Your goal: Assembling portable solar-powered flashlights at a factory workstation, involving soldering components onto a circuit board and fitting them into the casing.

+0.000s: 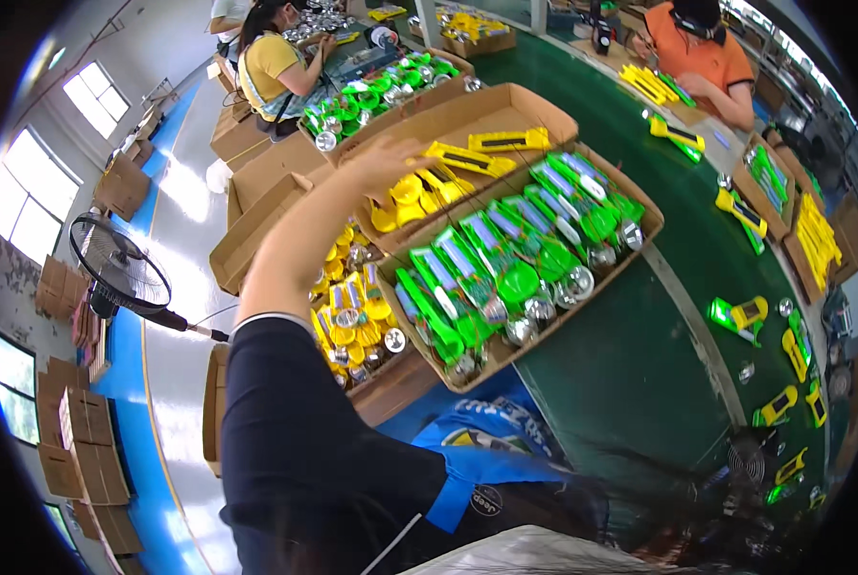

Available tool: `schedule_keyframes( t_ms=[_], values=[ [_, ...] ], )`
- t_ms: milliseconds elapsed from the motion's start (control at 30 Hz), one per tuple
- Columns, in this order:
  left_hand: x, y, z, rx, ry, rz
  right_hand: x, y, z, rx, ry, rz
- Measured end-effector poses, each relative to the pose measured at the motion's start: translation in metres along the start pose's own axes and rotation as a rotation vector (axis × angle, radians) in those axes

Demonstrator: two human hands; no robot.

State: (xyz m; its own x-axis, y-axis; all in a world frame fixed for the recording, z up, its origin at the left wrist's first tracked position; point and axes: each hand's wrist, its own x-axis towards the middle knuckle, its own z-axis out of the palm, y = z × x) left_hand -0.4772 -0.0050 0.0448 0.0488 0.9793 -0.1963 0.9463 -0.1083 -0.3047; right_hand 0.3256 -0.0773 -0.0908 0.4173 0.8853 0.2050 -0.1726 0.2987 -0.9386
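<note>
My left hand (388,165) reaches over a cardboard box (534,105) of yellow plastic flashlight shells (469,159). Its fingers look stretched out and slightly blurred, with nothing visible in them. Some shells have long handles with a dark strip; others show round yellow cups (407,189) just below the hand. Nearer to me a second box (651,218) holds rows of green flashlight halves (518,281) with pale bars, wires and silver reflectors (574,286). My right hand does not show.
Left of the green parts, another box holds yellow parts with reflectors (349,318). A black fan (120,264) stands at the left. Yellow and green flashlights (738,311) lie along the green table (630,355). Co-workers in yellow (271,62) and orange (683,48) tops sit farther off.
</note>
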Motion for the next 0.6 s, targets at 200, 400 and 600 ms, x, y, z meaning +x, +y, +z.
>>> schedule_keyframes(
  t_ms=[200,400,600],
  values=[
    [0.087,-0.012,-0.008,0.001,0.081,0.077,0.022,0.025,-0.047,-0.145,0.043,-0.036],
    [0.122,-0.027,-0.004,-0.407,0.058,-0.094,0.006,-0.016,0.047,-0.063,0.124,0.037],
    [0.146,0.005,0.019,-0.398,0.227,-0.218,0.000,-0.032,0.082,-0.178,0.197,0.051]
  ],
)
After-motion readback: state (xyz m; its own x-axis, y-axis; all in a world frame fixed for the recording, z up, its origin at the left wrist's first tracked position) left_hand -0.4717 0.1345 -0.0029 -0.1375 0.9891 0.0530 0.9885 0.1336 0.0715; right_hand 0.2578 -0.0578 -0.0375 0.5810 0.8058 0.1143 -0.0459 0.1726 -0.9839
